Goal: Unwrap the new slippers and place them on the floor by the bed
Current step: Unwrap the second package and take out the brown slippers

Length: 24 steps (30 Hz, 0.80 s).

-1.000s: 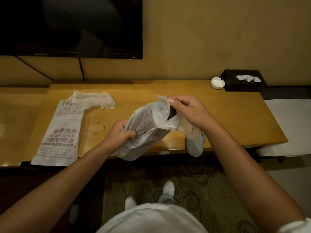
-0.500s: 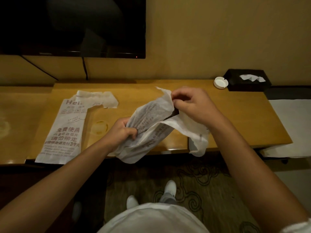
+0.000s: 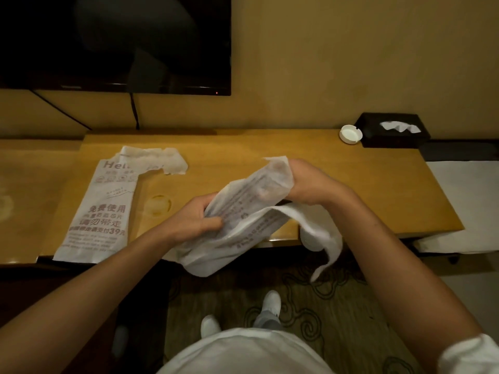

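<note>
A white printed wrapper (image 3: 243,228) is held over the counter's (image 3: 351,190) front edge, a little to 5 o'clock of the frame's centre; its lettering is too blurred to read, and the slipper inside cannot be made out. The left hand (image 3: 194,217) grips the wrapper's lower half with curled fingers, and the right hand (image 3: 305,184) pinches its torn upper end at 1 o'clock of the left. A loose torn strip (image 3: 318,233) hangs from the opening past the counter's edge. At 9 o'clock of the hands a second, flattened wrapper (image 3: 100,211) lies on the counter, printed "Hel…" at the top, then large Chinese lines reading 免费使用 and 请勿带走, and a line ending "39元"; the small print below is illegible. The counter is glossy yellow wood. At its 1 o'clock corner a white ashtray (image 3: 350,134) stands just beside a black tissue box (image 3: 378,130). A dark television (image 3: 116,41) hangs on the tan wall at 11 o'clock. Patterned carpet (image 3: 337,306) and white shoes (image 3: 271,302) show at 6 o'clock.
</note>
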### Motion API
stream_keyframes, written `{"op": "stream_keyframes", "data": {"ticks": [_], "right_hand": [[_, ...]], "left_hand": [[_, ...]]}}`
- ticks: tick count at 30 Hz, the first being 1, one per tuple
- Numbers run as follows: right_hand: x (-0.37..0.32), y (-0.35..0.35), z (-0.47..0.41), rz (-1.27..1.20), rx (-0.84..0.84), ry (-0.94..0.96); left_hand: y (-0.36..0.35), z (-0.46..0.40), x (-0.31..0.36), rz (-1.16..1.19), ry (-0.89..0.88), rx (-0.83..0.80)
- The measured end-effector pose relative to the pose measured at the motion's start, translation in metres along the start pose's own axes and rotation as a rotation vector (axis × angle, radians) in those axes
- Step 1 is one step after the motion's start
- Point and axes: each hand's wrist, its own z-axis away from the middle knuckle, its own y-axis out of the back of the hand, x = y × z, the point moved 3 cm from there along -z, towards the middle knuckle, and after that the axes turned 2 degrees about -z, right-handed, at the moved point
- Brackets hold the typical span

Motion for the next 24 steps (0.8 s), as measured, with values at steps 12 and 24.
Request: {"op": "stream_keyframes", "data": {"ticks": [12,24], "right_hand": [[0.046,0.029,0.008,-0.424,0.287,-0.091],[0.12,0.046,0.033,-0.983,0.975,-0.307]], "left_hand": [[0.035,-0.005,0.001,-0.272,0.059,-0.181],[0.128,0.03,-0.034,-0.155,0.122,0.491]]}}
